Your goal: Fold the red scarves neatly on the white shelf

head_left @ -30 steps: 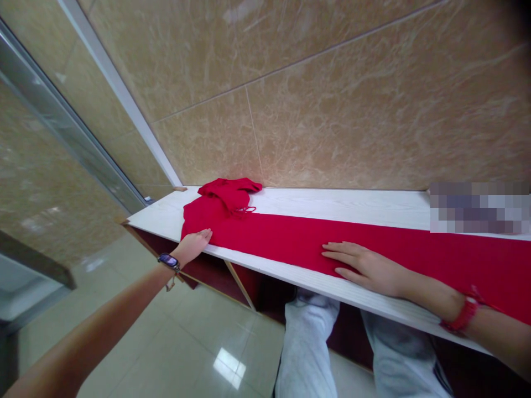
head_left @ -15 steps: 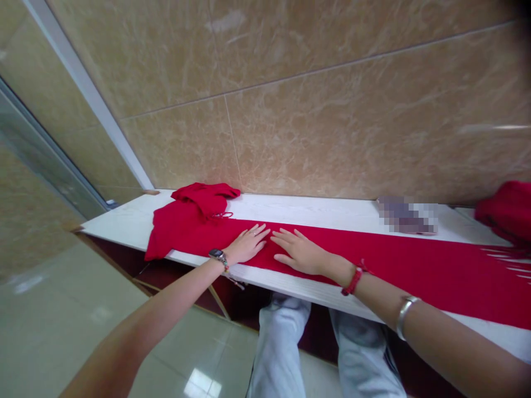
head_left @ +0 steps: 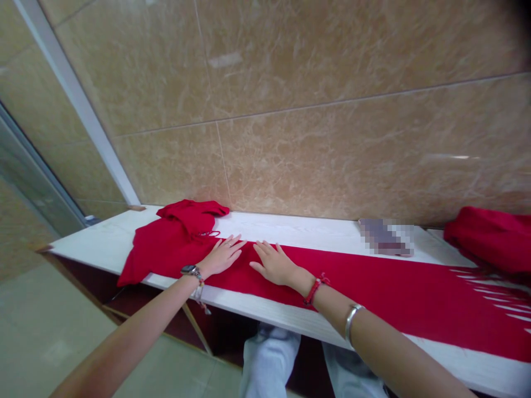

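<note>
A long red scarf [head_left: 352, 287] lies stretched out along the white top. Its right end shows a fringe, and its left end is bunched into a loose heap [head_left: 182, 237]. Flat on the cloth just right of that heap rests my left hand [head_left: 222, 257], fingers stretched and palm down. My right hand [head_left: 276, 265] lies a short way to its right, also palm down with fingers extended. Neither hand grips the fabric. The cloth between and around them looks mostly smooth.
A phone-like object [head_left: 385, 237], partly pixelated, lies near the tiled wall [head_left: 311, 166]. Another bunch of red cloth [head_left: 489, 237] sits at the far right. Below the white top [head_left: 265, 307] are open shelf compartments [head_left: 166, 320], with my legs close in front.
The view has shifted, so the scene sits lower and further left. Both hands have slid slightly left along the scarf, toward the bunched end, staying flat and open.
</note>
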